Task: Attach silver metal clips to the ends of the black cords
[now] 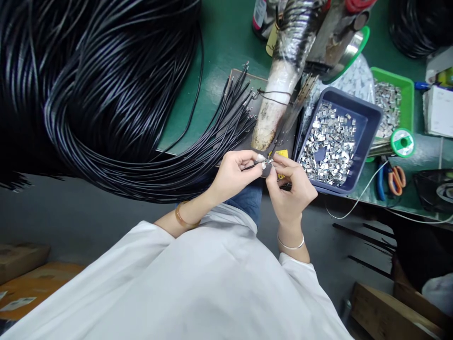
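My left hand (236, 174) pinches the end of a black cable, with thumb and forefinger closed around it. Facing it, my right hand (290, 185) has its fingertips closed on a small shiny metal clip (268, 161) at the cable's tip. The two hands nearly meet above the front edge of the table. Just behind them a yellow piece (282, 154) shows in part. A bundle of black cables (198, 163) sweeps in from the left, its stripped ends lying behind my left hand. To the right, a blue-grey tray (368, 123) holds many loose metal clips.
A plastic-wrapped post (274, 99) rises just beyond my hands. A green tray (407, 87) with more metal pieces, a solder spool (402, 142) and orange-handled scissors (396, 180) lie to the right. A huge heap of black cable (116, 71) covers the left. Cardboard boxes (389, 311) stand below.
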A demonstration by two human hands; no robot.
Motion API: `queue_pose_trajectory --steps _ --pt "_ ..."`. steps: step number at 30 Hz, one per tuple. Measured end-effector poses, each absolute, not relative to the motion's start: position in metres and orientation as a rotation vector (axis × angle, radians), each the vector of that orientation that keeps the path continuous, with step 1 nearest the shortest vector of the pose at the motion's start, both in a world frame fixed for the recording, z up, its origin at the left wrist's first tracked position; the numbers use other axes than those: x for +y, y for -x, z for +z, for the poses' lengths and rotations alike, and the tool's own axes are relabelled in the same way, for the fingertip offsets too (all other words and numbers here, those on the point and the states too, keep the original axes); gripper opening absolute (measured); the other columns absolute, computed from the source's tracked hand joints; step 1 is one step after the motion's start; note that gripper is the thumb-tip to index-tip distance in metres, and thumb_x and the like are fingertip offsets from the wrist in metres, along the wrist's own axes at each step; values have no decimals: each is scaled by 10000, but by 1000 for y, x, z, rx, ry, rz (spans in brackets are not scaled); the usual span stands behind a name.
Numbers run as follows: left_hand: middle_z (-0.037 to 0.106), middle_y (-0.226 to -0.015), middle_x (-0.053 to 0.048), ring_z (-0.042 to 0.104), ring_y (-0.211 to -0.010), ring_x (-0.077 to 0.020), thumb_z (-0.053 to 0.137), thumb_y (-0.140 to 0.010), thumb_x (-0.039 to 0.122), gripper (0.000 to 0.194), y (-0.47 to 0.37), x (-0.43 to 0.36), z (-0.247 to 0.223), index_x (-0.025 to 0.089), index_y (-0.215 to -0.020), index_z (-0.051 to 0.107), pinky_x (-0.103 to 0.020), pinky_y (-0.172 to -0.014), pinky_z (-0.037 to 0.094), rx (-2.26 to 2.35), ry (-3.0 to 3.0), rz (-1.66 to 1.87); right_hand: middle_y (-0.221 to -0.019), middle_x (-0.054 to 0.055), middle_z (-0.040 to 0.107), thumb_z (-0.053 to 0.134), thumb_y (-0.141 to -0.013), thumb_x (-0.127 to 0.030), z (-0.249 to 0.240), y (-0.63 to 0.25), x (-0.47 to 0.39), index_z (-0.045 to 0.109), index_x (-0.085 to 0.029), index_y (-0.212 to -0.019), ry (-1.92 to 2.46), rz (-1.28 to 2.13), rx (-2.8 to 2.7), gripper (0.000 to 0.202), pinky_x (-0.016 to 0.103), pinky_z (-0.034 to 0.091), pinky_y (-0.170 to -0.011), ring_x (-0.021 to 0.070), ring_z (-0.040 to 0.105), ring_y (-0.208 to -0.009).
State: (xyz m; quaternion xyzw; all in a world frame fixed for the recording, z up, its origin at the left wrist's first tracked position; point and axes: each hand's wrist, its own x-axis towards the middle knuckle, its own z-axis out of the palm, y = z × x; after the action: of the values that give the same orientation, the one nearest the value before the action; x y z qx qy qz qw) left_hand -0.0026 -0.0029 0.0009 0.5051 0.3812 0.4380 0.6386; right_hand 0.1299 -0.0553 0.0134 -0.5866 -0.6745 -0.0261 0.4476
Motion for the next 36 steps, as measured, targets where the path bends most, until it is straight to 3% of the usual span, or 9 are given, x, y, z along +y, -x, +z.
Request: queue_pose_trajectory --steps 6,9,15,23,28,36 --pt "555 -571 26 446 -463 -32 702 -750 246 155 5 -4 5 110 -703 645 -158 -447 358 792 -1106 923 -959 9 747 656 -814 -108 11 -131 -56 651 -204 -866 1462 109 -1558 110 184 497 -537 89 687 -762" --pt "569 -583 23 441 -450 -27 690 -762 248 154 4 -4 5 104 -723 652 -154 -433 353 774 -1074 932 -964 20 750 669 -797 -83 10 -130 -56 661 -201 -881 1440 -4 -1591 145 184 494 -544 95 690 -782" --pt "612 -628 8 546 -572 -63 698 -780 256 138 1 -5 -4 121 -756 687 -169 -549 446 839 -1184 1061 -994 25 748 676 -788 -109 11 -129 -56 650 -198 -866 1449 14 -1567 121 183 499 -511 93 691 -745" --pt "634 -647 -3 590 -612 -87 674 -812 258 139 0 -5 -4 132 -761 700 -187 -596 480 880 -1315 1130 -1020 29 745 677 -790 -121 16 -127 -51 648 -199 -842 1460 42 -1571 98 194 533 -555 126 720 -862" --pt "642 -659 -5 587 -609 -84 664 -814 243 124 2 -5 -3 131 -796 714 -180 -597 476 883 -1366 1146 -1029 28 743 659 -808 -130 19 -128 -51 632 -206 -833 1471 -17 -1629 85 224 568 -653 136 721 -921" --pt "608 -608 6 548 -572 -69 656 -792 211 112 6 -7 -7 126 -810 726 -165 -546 429 927 -1355 1062 -1023 36 747 621 -845 -166 13 -130 -56 585 -214 -857 1495 -9 -1698 61 194 551 -596 120 725 -866"
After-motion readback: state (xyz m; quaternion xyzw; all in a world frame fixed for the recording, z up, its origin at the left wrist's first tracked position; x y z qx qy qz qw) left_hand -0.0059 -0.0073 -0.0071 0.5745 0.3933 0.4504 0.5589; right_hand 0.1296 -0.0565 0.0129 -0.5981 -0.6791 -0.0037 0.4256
